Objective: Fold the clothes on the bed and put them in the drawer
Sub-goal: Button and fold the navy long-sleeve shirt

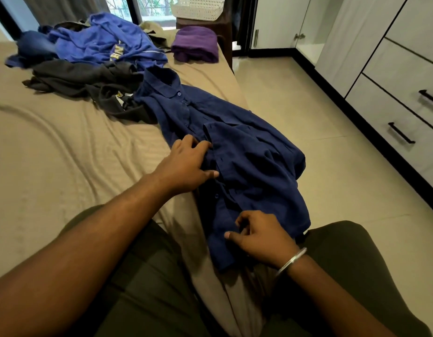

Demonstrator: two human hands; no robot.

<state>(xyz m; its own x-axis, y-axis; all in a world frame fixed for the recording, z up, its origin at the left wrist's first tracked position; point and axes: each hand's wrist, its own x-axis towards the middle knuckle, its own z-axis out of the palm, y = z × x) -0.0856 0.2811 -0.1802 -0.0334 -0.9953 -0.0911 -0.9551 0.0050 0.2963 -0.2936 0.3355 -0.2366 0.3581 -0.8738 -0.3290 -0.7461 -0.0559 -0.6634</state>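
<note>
Left hand (186, 164) is spread flat on the navy button-up shirt (237, 152), fingers pressing the fabric near the placket. Right hand (256, 235) sits lower on the hem end with fingers loosely curled; honestly can't tell if it's pinching the cloth or just resting on it. The shirt lies along the bed's (64, 142) right edge, and part of it hangs over the side toward the floor (332, 190). That's my worry: tug the hem and the overhang may drag the whole thing off, or bunch the fold. Behind it, a dark grey garment (84, 81) and a blue jersey (101, 42) wait unfolded, with a folded purple item (194, 45) at the far corner. Drawers (393, 117) on the right look closed.
</note>
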